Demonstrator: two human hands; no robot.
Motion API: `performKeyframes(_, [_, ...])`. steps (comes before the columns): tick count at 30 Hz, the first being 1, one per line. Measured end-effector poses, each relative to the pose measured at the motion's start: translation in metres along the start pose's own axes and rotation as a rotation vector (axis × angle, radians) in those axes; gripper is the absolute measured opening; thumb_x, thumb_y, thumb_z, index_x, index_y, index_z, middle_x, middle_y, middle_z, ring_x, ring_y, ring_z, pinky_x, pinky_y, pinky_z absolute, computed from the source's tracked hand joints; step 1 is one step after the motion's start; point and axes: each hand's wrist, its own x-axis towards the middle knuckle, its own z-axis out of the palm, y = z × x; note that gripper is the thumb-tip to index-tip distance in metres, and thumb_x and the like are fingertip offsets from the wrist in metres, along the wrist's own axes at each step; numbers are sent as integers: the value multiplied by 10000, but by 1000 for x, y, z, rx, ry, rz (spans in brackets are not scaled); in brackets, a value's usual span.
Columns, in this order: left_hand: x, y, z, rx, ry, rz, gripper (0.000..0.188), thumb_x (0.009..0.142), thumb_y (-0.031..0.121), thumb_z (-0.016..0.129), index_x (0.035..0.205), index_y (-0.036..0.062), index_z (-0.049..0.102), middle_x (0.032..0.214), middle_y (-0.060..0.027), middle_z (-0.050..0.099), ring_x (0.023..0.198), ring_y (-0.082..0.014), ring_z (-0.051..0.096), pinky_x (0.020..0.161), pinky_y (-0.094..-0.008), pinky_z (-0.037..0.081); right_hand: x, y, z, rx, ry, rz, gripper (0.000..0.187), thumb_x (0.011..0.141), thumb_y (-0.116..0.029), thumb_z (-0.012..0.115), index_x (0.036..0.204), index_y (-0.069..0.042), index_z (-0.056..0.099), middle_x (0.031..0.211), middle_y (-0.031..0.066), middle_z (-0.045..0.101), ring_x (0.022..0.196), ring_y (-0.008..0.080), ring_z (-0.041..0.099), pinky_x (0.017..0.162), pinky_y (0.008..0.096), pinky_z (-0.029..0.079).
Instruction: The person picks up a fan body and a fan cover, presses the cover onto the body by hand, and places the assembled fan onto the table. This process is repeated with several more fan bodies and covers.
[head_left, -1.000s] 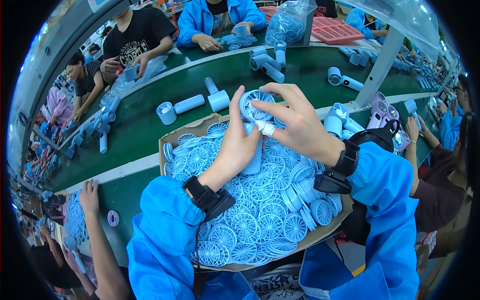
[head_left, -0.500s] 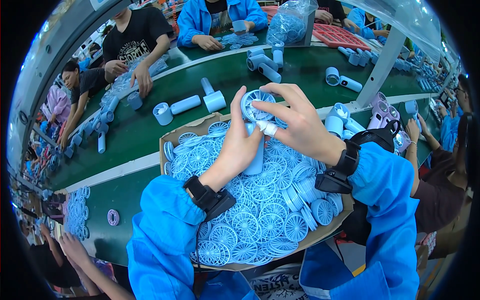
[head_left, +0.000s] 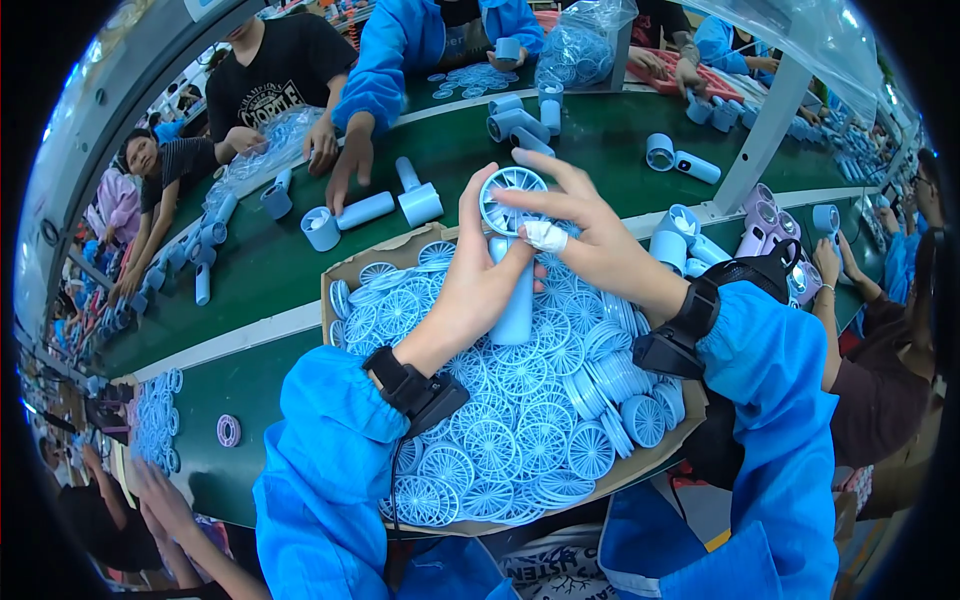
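My left hand (head_left: pixel 470 290) grips the light blue handle of a small handheld fan body (head_left: pixel 514 300), held upright above a cardboard tray (head_left: pixel 352 268). My right hand (head_left: pixel 585 235), with a white bandage on one finger, presses a round spoked grille (head_left: pixel 510 195) onto the fan's head. The tray below is filled with several loose light blue round grilles (head_left: pixel 520 440). Both arms wear blue sleeves and black wrist straps.
A green conveyor belt (head_left: pixel 250 270) runs behind the tray, carrying several blue fan bodies (head_left: pixel 420 200) and lilac ones (head_left: pixel 760 225). Other people sit along it at the far side, left and right. A white post (head_left: pixel 760 130) stands at right. A lilac ring (head_left: pixel 228 430) lies at left.
My hands stay on the fan and grille, hardly moved. A person across the belt has reached a hand toward the fan bodies at left.
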Motion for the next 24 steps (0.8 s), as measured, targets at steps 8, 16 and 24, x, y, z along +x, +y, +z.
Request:
performKeyframes(8, [-4, 8, -2, -76, -22, 18, 609, 1002, 182, 437, 1505, 245, 98, 1104, -111, 525, 773, -146, 595, 646, -283, 534, 1, -17, 1, 756, -45, 389, 503, 914, -162, 608, 1384, -92, 444, 1307, 73, 499, 1175, 170, 503, 984, 321, 422])
performKeyframes(16, [-4, 4, -4, -60, -30, 17, 566, 1019, 288, 410, 1508, 243, 129, 939, -93, 582, 735, -144, 596, 631, -274, 528, 6, -8, -8, 797, -57, 472, 468, 965, -184, 525, 1401, -80, 390, 1224, 75, 554, 1099, 157, 558, 932, 316, 465])
performKeyframes(24, [28, -3, -41, -224, 147, -304, 599, 1003, 330, 423, 1512, 202, 135, 1038, -128, 579, 859, -215, 615, 740, -358, 538, -12, 25, 17, 431, -23, 547, 291, 969, -195, 489, 1221, -63, 547, 1179, 98, 599, 1013, 221, 601, 896, 352, 473])
